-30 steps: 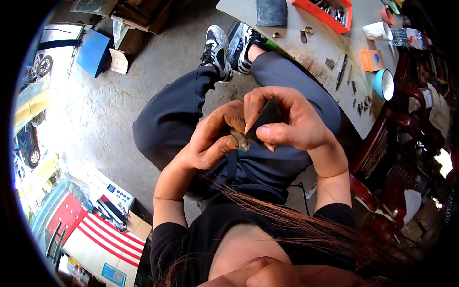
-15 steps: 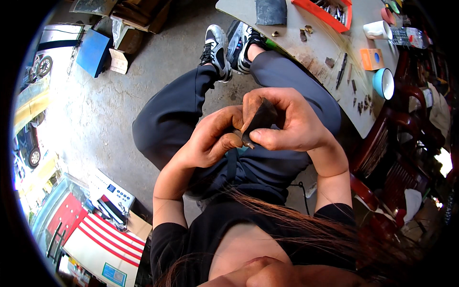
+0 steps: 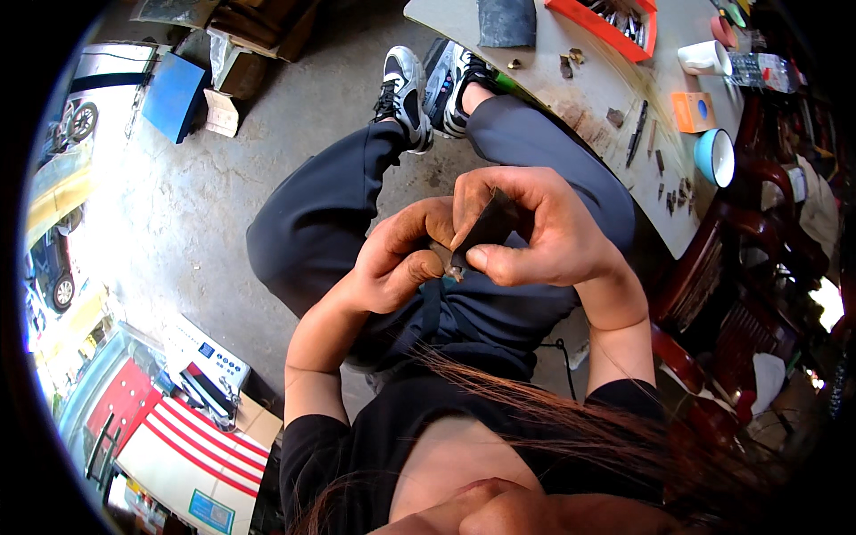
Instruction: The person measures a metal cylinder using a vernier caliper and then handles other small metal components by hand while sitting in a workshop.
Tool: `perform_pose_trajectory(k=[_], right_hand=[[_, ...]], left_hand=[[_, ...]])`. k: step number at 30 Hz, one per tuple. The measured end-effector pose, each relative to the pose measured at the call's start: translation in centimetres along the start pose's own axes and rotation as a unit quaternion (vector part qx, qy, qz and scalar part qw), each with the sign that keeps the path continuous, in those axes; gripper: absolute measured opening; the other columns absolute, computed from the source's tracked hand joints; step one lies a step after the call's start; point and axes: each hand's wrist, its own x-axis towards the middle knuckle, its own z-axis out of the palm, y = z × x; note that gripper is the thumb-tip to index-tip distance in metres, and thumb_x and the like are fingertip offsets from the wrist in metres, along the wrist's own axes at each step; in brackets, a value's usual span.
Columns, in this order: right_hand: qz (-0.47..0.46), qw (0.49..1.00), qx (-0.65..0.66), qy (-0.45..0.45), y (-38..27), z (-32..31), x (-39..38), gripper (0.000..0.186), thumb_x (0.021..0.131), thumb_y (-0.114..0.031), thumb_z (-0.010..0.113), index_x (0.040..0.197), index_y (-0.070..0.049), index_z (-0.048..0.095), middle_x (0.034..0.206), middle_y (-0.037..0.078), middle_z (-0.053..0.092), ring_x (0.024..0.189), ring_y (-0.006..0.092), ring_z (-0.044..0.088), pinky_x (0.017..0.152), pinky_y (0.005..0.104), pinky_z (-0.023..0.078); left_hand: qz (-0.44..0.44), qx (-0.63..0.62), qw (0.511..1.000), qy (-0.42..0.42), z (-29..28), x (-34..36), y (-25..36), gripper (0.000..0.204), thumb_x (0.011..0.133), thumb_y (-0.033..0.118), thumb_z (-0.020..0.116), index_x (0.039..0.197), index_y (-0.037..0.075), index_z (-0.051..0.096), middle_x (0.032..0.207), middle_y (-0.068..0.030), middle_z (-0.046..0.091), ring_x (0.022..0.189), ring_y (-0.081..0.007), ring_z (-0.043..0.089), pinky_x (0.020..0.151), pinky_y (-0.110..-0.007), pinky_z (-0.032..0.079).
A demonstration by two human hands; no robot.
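Above my lap, both hands are close together with dusty fingers. Between the thumb and fingers of my right hand is a folded piece of dark sandpaper. My left hand pinches a small brownish piece whose pale tip pokes out below the sandpaper's lower edge. The thumbs almost meet there, and the fingers hide most of the small piece, so its shape cannot be made out. A larger dark grey sheet lies on the table beyond my feet.
On the table are a red tray of small tools, a white mug, an orange box, a blue bowl, a black pen and dark fragments. Wooden chairs stand at right, a striped case at lower left.
The sandpaper has tilted slightly in my right hand, and more of the small piece's pale tip shows beneath it. My left thumb has drawn back a little to the left.
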Motion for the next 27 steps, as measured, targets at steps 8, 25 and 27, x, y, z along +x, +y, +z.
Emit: perform_pose_trajectory(k=[8,25,27], right_hand=[[0.005,1.0,0.015,0.006,0.0,-0.1,-0.1,0.01,0.072,-0.005,0.062,0.075,0.0,0.054,0.074,0.001,0.052,0.066,0.0067,0.048,0.061,0.02,0.037],[-0.06,0.998,0.018,0.007,0.2,0.3,-0.2,0.009,0.074,-0.002,0.062,0.081,0.001,0.057,0.077,0.005,0.054,0.069,0.0092,0.053,0.064,0.0209,0.041],[-0.066,0.998,-0.001,0.007,0.1,0.3,-0.2,0.009,0.074,-0.002,0.061,0.081,0.001,0.057,0.078,0.004,0.054,0.071,0.009,0.052,0.065,0.0208,0.041]], left_hand=[[-0.003,0.11,0.994,0.02,0.2,0.3,0.1,0.024,0.086,0.018,0.063,0.092,0.001,0.047,0.095,-0.0086,0.054,0.083,-0.0156,0.054,0.073,-0.027,0.045],[0.109,-0.004,0.994,0.019,0.3,1.0,-1.0,0.022,0.086,0.018,0.064,0.094,0.003,0.049,0.097,-0.0106,0.047,0.085,-0.0166,0.047,0.076,-0.026,0.039],[0.103,0.003,0.995,0.019,0.3,1.1,-0.8,0.021,0.086,0.017,0.064,0.093,0.003,0.049,0.096,-0.01,0.046,0.085,-0.0166,0.047,0.075,-0.026,0.038]])
